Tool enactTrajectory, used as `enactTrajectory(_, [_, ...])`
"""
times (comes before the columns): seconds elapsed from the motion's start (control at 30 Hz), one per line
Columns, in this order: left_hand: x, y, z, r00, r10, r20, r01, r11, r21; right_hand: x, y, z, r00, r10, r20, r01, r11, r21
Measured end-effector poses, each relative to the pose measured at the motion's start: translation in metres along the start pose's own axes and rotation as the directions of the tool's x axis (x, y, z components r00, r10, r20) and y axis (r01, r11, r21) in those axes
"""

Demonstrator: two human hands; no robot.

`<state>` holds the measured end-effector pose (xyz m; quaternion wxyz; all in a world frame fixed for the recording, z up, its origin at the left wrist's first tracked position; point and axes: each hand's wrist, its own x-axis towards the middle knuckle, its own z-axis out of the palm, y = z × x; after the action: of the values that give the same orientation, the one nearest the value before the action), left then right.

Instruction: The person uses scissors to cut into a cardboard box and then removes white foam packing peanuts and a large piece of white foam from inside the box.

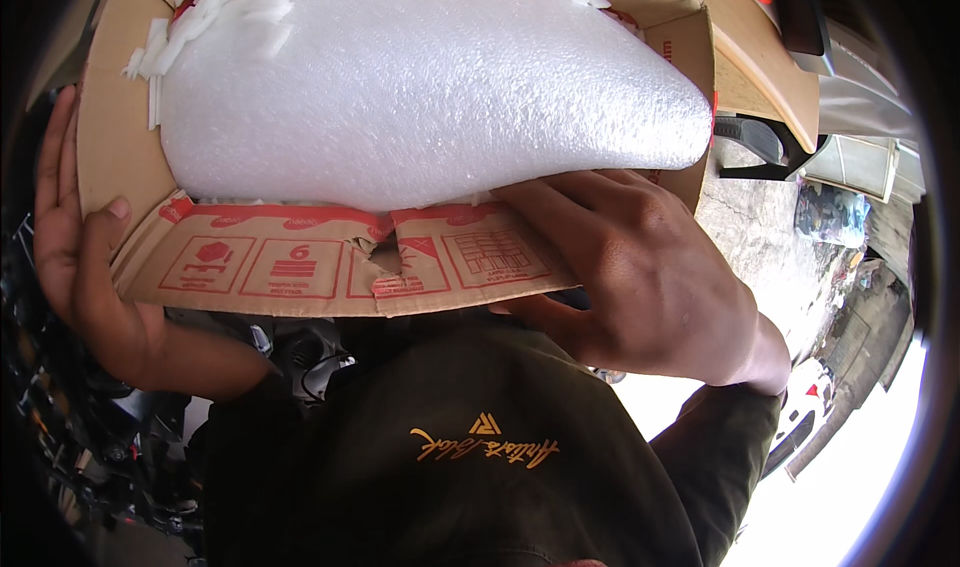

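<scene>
Item: one open cardboard box [300,267], brown with red printed symbols, held up close against the person's chest and filling the upper part of the view. Its near flap is torn at the middle.

Contents: one large white foam block [420,87], rounded, standing out above the box rim; a few loose white foam strips [215,2] lie at the far left corner, too tangled to count.

Left hand [75,237]: one, clamped on the box's left wall, palm flat outside, thumb hooked over the near flap.

Right hand [640,277]: one, fingers spread, pressed on the near flap and the underside of the foam block, thumb beneath the box.

Handling note: the torn flap looks weak, so the load is best borne by the walls and bottom, not the flap. Keep the box level and tight to the body; the foam sits proud and could likely slide out if tipped.

Surroundings: one dark shirt [470,467] with yellow lettering; a wooden board [770,57] at upper right; sunlit ground beyond.
</scene>
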<state>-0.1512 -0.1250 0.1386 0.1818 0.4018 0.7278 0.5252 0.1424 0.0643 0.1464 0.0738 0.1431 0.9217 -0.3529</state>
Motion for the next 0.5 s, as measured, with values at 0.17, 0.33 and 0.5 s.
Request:
enactTrajectory(0.17, [0.000,0.001,0.004,1.000,0.003,-0.005,-0.003,0.999,-0.042,-0.003,0.010,0.015,0.993,-0.063,0.096,0.060,0.998,0.032])
enactTrajectory(0.33, [-0.003,0.003,0.011,0.999,0.043,0.010,-0.042,0.997,-0.060,0.002,0.002,0.000,0.964,0.030,0.266,-0.051,0.996,0.070])
enactTrajectory(0.5, [-0.006,0.004,0.007,0.998,0.055,0.008,-0.055,0.998,-0.035,-0.010,-0.010,-0.001,0.998,0.039,0.055,-0.039,0.999,0.009])
